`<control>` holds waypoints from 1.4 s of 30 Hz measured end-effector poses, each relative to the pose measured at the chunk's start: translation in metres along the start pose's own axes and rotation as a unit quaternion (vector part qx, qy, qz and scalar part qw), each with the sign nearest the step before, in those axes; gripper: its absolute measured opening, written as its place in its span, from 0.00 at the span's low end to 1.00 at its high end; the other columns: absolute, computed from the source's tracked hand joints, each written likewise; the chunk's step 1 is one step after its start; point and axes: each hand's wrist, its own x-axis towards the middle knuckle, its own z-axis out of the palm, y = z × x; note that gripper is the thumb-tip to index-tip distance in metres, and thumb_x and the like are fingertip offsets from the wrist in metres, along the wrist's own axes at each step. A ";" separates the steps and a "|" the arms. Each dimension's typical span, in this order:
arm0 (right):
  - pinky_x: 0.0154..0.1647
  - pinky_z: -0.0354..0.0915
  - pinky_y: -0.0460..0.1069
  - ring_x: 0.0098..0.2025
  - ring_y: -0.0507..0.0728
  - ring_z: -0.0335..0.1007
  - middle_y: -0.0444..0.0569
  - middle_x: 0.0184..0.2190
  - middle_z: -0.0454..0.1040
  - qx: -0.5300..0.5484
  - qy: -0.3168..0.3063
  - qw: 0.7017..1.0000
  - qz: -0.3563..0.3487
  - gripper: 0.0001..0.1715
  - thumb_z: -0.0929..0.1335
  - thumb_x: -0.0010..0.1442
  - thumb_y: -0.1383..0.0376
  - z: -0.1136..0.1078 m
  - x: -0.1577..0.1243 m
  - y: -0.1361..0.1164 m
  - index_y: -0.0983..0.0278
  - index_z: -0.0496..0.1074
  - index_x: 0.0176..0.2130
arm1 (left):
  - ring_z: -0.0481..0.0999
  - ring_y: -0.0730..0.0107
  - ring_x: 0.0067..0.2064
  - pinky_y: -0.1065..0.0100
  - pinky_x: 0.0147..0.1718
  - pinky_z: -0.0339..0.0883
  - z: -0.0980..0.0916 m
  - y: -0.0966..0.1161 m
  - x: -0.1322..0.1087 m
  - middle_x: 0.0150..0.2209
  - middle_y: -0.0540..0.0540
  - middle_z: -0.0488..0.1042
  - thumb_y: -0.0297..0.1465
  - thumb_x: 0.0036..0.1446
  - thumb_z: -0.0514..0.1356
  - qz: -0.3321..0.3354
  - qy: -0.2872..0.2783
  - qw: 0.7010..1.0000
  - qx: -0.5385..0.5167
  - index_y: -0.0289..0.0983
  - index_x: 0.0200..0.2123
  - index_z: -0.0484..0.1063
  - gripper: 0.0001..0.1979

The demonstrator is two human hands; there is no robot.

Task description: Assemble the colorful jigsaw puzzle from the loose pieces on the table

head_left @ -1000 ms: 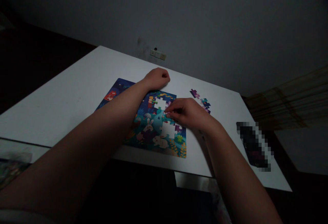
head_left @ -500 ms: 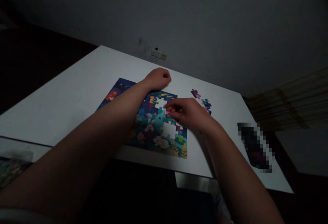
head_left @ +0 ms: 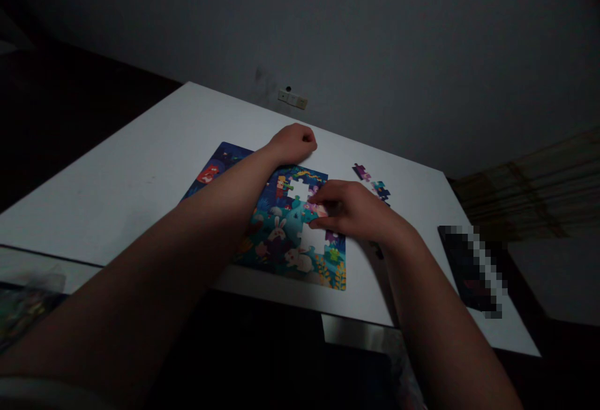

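Observation:
A colourful jigsaw puzzle (head_left: 281, 260) with rabbits, a frog and plants lies on the white table. Two white gaps show in its right half, one above the other. My right hand (head_left: 351, 207) is over the right side of the puzzle, thumb and index finger apart, their tips by the pinkish piece between the gaps. Nothing is seen lifted in it. Curled into a loose fist, my left hand (head_left: 294, 142) rests at the puzzle's far edge, and its forearm hides the middle of the picture.
Loose puzzle pieces (head_left: 361, 172) lie on the table (head_left: 122, 166) beyond my right hand, and a dark one (head_left: 377, 249) is partly hidden by my right wrist. A dark, pixelated flat object (head_left: 469, 272) is near the right edge. Behind the table stands a wall with a socket strip (head_left: 293, 98).
My right thumb and index finger have spread apart from a pinch over the pinkish piece. The left fist stays in place. The whole view has shifted slightly.

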 end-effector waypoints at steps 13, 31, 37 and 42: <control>0.43 0.71 0.58 0.40 0.62 0.80 0.51 0.40 0.87 -0.076 -0.007 0.997 0.001 0.06 0.85 0.63 0.61 -0.001 0.001 -0.013 0.55 0.90 0.40 | 0.83 0.52 0.46 0.56 0.50 0.74 0.001 -0.001 0.001 0.37 0.42 0.86 0.30 0.60 0.66 -0.002 0.001 1.000 0.013 0.40 0.35 0.84 0.04; 0.44 0.70 0.55 0.41 0.62 0.85 0.48 0.40 0.90 -0.027 0.005 0.999 0.019 0.15 0.84 0.61 0.68 -0.002 0.002 -0.018 0.57 0.90 0.48 | 0.85 0.45 0.50 0.54 0.51 0.72 0.000 0.032 -0.021 0.40 0.39 0.88 0.32 0.59 0.69 0.071 -0.083 0.983 0.145 0.43 0.41 0.90 0.09; 0.43 0.68 0.54 0.39 0.61 0.84 0.47 0.38 0.89 -0.048 -0.012 0.999 -0.006 0.13 0.79 0.62 0.73 -0.005 0.003 -0.030 0.56 0.89 0.43 | 0.86 0.52 0.44 0.57 0.47 0.73 0.008 0.036 -0.023 0.42 0.40 0.90 0.32 0.57 0.68 0.103 -0.200 0.970 0.093 0.42 0.43 0.92 0.13; 0.43 0.68 0.54 0.41 0.63 0.83 0.52 0.43 0.89 -0.100 -0.047 0.994 0.004 0.14 0.73 0.68 0.72 -0.013 -0.012 -0.050 0.60 0.86 0.51 | 0.87 0.54 0.47 0.59 0.49 0.74 0.007 0.029 -0.021 0.46 0.39 0.91 0.35 0.60 0.70 0.110 -0.226 0.964 0.080 0.38 0.48 0.92 0.16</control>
